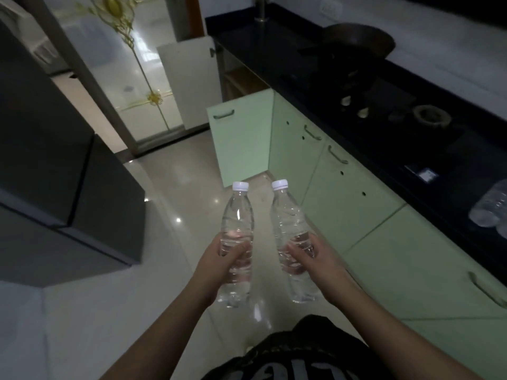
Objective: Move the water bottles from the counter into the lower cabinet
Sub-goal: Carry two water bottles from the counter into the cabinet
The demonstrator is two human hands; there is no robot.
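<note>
My left hand (212, 263) grips a clear water bottle (238, 215) with a white cap around its lower half. My right hand (319, 259) holds a second clear bottle (288, 212) the same way. Both bottles stand upright, side by side, over the floor in front of me. More clear bottles (491, 208) lie on the black counter (411, 149) at the right edge. Ahead, a green lower cabinet door (241, 138) hangs open; the cabinet's inside is hidden behind it.
A second, white door (189, 80) stands open farther along. A dark pan (359, 41) and a gas hob (384, 105) sit on the counter. Closed green cabinet doors (356, 198) run along my right. A dark fridge (55, 160) stands to my left across the glossy floor.
</note>
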